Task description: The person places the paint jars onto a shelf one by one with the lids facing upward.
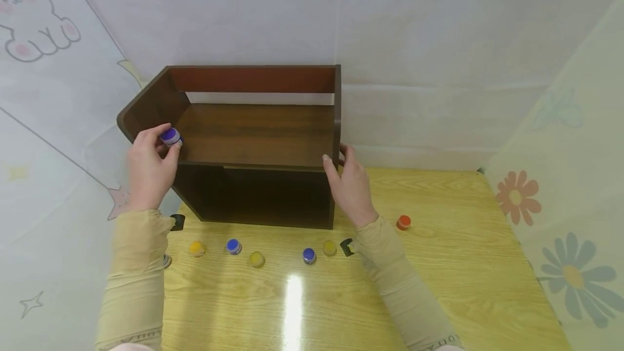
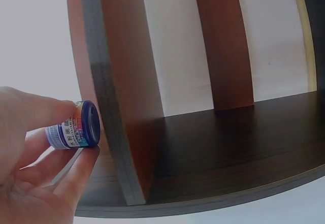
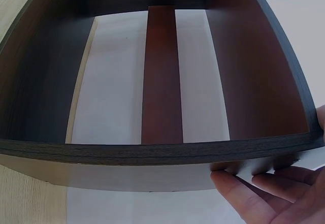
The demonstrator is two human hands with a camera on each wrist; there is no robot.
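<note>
My left hand (image 1: 152,169) pinches a small paint jar (image 1: 171,137) with a blue-purple lid between thumb and fingers. The jar is held up at the front left of a dark brown wooden shelf (image 1: 258,131), just above its upper board. In the left wrist view the jar (image 2: 76,127) lies tilted on its side in the fingers, its printed label showing, near a board's edge. My right hand (image 1: 352,186) grips the shelf's right side panel, thumb at the front edge and fingers on the outer face. The right wrist view shows those fingertips (image 3: 223,181) touching the panel.
Several paint jars stand on the wood-grain table (image 1: 468,264) before the shelf, among them an orange one (image 1: 196,248), a blue one (image 1: 233,246) and a yellow one (image 1: 256,259). A red jar (image 1: 403,222) stands right of the right wrist. A pale cloth (image 1: 439,69) hangs behind.
</note>
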